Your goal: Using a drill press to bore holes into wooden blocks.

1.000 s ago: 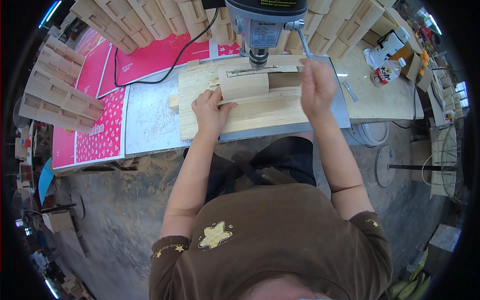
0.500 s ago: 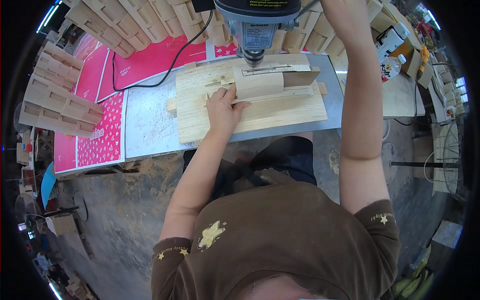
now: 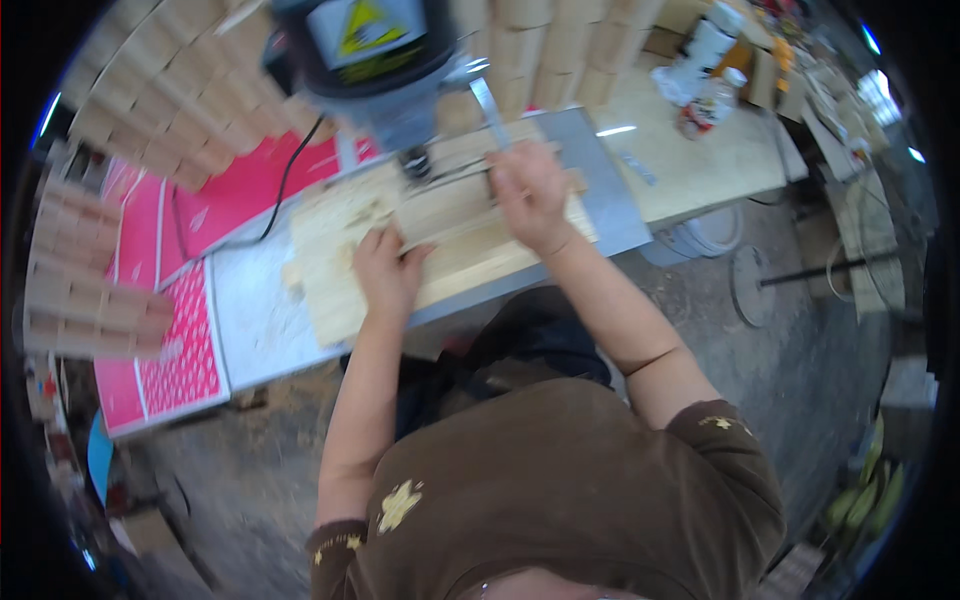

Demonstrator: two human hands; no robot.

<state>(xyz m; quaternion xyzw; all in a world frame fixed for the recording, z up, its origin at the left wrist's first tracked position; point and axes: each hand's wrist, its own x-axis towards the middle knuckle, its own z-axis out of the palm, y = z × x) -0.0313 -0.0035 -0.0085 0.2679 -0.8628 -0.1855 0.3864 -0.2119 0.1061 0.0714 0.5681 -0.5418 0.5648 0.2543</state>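
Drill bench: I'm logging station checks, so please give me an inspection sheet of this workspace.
Surface: grey benchtop, pink sheets at left.
Job's things: wooden workpiece on a wooden board, at the bench drill; bit unclear in blur.
Clutter: bottles at right; wooden pieces at left and behind.
Hands: left hand at the workpiece's left end; right hand closed on the drill lever.
Cables: black cable looping across the pink sheets.
Surroundings: white bucket below the bench edge, grey floor.
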